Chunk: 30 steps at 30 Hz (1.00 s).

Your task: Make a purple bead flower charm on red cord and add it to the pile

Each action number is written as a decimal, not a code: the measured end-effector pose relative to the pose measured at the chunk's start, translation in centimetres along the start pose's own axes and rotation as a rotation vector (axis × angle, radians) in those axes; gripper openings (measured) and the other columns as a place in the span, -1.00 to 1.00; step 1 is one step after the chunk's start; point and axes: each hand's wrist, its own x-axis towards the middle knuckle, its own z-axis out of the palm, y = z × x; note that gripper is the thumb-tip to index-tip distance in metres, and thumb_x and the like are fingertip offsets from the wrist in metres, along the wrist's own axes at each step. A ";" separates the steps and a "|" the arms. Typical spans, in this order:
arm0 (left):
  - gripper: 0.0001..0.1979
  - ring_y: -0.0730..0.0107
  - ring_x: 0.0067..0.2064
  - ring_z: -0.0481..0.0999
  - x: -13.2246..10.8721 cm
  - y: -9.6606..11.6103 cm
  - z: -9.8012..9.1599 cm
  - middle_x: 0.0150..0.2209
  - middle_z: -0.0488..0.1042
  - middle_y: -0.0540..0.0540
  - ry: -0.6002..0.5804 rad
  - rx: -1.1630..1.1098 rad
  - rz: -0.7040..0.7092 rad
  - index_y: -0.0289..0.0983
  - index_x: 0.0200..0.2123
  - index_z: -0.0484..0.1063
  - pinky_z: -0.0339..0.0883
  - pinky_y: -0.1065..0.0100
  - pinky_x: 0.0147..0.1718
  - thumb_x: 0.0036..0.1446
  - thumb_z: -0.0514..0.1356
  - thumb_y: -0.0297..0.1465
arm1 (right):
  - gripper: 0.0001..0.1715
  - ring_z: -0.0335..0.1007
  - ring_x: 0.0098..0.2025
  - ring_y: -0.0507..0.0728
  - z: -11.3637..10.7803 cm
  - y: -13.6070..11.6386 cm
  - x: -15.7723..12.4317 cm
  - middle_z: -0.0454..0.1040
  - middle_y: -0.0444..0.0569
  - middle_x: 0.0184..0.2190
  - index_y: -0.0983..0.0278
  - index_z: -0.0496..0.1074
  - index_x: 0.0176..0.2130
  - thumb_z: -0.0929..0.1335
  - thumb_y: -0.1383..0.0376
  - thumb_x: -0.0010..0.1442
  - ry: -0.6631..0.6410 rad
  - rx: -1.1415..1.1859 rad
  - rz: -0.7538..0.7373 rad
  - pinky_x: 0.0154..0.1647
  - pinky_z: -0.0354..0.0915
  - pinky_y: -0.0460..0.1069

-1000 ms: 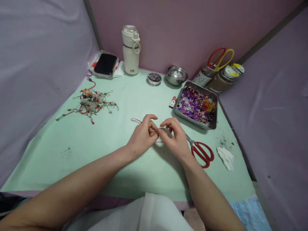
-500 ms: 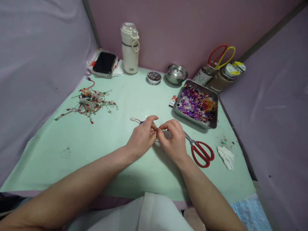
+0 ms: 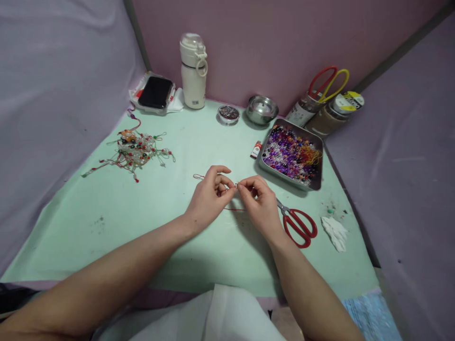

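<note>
Thumb and index finger of my left hand [image 3: 211,193] are pinched on a thin red cord [image 3: 233,209], with a small loop of it sticking out on the left. My right hand [image 3: 259,199] pinches the same work close by, the fingertips of both hands almost meeting. Between them is a tiny clear or shiny bead [image 3: 236,185], too small to make out well. Part of the cord is hidden behind my fingers. Red-handled scissors [image 3: 299,226] lie just right of my right hand, their blades partly covered by it.
A metal tray [image 3: 288,177] of mixed beads stands at the right, beside a small red-and-white box [image 3: 256,149]. Behind are a steel bowl [image 3: 262,110], a thread spool [image 3: 228,114], jars and a white bottle [image 3: 194,83]. Beaded strings [image 3: 133,149] are heaped left; crumpled tissue [image 3: 334,233] lies right.
Both hands have shifted slightly to the right, and their fingertips have drawn a little apart, showing a tiny bead between them. More red cord shows below the fingers.
</note>
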 end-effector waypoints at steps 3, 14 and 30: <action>-0.66 0.47 -0.37 0.43 0.1 -0.2 0.0 -0.35 0.46 0.03 -0.015 -0.072 -0.026 -0.18 -0.08 0.22 0.26 0.39 -0.36 0.06 0.20 -0.44 | -0.89 0.26 -0.32 0.05 -0.1 0.0 0.0 0.38 -0.12 -0.37 0.23 0.40 -0.37 0.31 0.33 0.22 0.000 0.011 0.005 -0.30 0.17 -0.02; -0.71 0.49 -0.38 0.43 0.4 0.7 -0.3 -0.41 0.45 0.04 -0.013 -0.173 -0.108 -0.22 -0.10 0.25 0.22 0.42 -0.40 0.08 0.18 -0.44 | -0.88 0.27 -0.32 0.06 -0.1 -0.4 0.0 0.38 -0.12 -0.38 0.22 0.40 -0.37 0.31 0.31 0.23 -0.016 0.018 -0.018 -0.30 0.18 -0.01; -0.69 0.54 -0.46 0.35 0.5 1.1 -0.3 -0.41 0.45 0.05 0.050 -0.249 -0.117 -0.21 -0.11 0.24 0.17 0.45 -0.47 0.05 0.21 -0.44 | -0.86 0.36 -0.29 0.09 -0.1 0.6 0.4 0.48 -0.07 -0.31 0.21 0.49 -0.30 0.32 0.26 0.23 -0.018 0.057 0.039 -0.28 0.23 0.00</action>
